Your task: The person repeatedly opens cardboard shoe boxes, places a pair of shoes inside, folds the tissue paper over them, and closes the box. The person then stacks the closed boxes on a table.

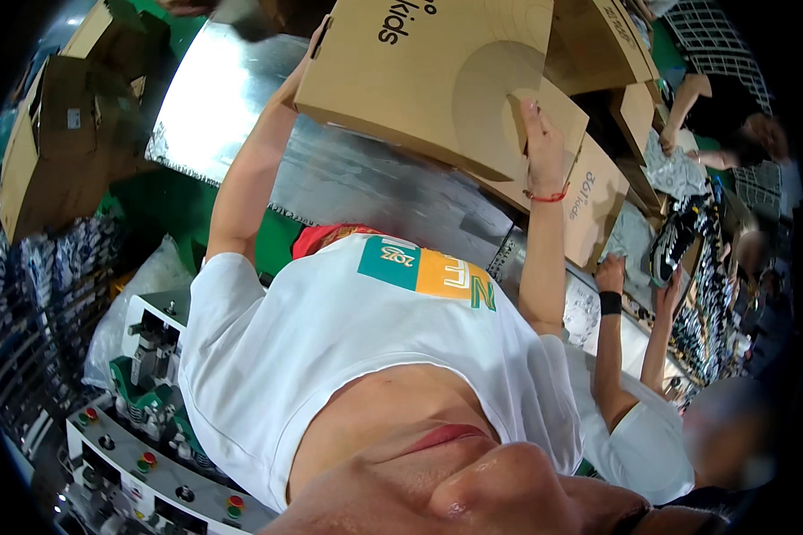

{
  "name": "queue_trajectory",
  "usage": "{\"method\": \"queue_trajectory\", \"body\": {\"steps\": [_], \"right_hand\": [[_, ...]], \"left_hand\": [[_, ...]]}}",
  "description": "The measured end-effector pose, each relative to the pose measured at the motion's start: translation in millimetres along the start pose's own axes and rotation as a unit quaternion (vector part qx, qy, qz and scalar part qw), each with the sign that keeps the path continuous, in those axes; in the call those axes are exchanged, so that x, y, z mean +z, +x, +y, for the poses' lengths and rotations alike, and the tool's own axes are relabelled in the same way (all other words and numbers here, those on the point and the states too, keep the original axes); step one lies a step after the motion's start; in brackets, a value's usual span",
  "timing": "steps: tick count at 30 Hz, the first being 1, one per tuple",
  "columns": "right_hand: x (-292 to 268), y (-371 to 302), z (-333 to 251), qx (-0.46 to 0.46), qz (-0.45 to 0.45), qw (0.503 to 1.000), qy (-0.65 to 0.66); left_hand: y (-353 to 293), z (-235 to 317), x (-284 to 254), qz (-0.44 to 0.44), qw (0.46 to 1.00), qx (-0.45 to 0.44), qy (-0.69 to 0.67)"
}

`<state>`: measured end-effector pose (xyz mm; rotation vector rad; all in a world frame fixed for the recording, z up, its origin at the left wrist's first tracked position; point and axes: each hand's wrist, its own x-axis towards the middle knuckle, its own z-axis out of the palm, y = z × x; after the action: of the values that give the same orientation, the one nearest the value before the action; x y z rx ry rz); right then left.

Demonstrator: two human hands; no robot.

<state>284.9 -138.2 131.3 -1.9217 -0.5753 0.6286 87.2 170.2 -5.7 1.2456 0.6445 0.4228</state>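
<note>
Cardboard makes up the thing in hand: a large brown box, held up in front of the person in the white shirt and filling the upper middle of the head view. It sits above a shiny metal surface and is tilted, its near lower edge dipping toward the right. The right hand, with a red cord at the wrist, is pressed against the box's near right corner, fingers lying flat upward on the panel and closed on the edge. The left hand reaches up to the far left end of the box; only a sliver of it shows past the corner, so I cannot tell how its fingers are set, though it seems to steady that end.

Judging by the look, the box is stiff but crushable, light for its bulk, and dry enough not to slip; its width makes it awkward, so opposite ends or corners, one hand on each, look the soundest hold, with the flat panels likely to buckle under a pinch.

More brown boxes lie behind it to the right. Another person's arm with a black wristband reaches up at the lower right, and a grey control panel with coloured buttons sits at the lower left.
</note>
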Motion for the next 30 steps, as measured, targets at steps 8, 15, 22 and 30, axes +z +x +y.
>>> {"method": "queue_trajectory", "body": {"steps": [8,15,22,30], "right_hand": [[80,-42,-57,-0.164,-0.07,0.982,0.054],[142,-61,-77,-0.19,-0.217,0.954,0.088],[136,-48,-32,-0.18,-0.249,0.94,0.146],[20,-74,89,-0.03,0.046,0.992,0.111]], "left_hand": [[-99,69,-112,0.176,0.965,0.137,0.141],[-189,48,-225,0.243,0.968,-0.053,0.025],[-184,16,-245,0.19,0.968,-0.124,-0.104],[-215,17,-230,0.212,0.969,-0.125,-0.031]]}}
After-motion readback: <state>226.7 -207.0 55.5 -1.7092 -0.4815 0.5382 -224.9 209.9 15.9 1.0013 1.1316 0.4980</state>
